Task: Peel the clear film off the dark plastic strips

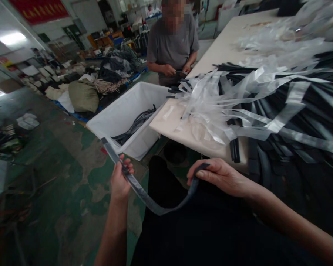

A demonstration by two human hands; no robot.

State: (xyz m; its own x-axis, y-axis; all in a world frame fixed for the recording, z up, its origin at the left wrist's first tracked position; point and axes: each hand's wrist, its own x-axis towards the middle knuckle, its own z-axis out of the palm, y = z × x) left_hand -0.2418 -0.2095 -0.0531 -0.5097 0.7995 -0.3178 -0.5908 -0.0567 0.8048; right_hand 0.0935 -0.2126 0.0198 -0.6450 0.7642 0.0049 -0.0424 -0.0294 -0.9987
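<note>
Near the table [166, 123], the dark strip [140, 192] sags in a U, its long axis running left to right, one end pointing up-left toward the white bin [116, 107], the other rightward. The left hand [120, 181], forearm almost upright, has its grip curled around it; the right hand [218, 175], forearm slanting in from lower right, pinches it under the thumb.

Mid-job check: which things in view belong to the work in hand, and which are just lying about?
Seem part of the work:
dark strip, held by the left hand and right hand
dark strips on the table
clear film strips
white bin with dark strips inside

Seem just lying about:
olive sack
whitish bag on the floor
</note>
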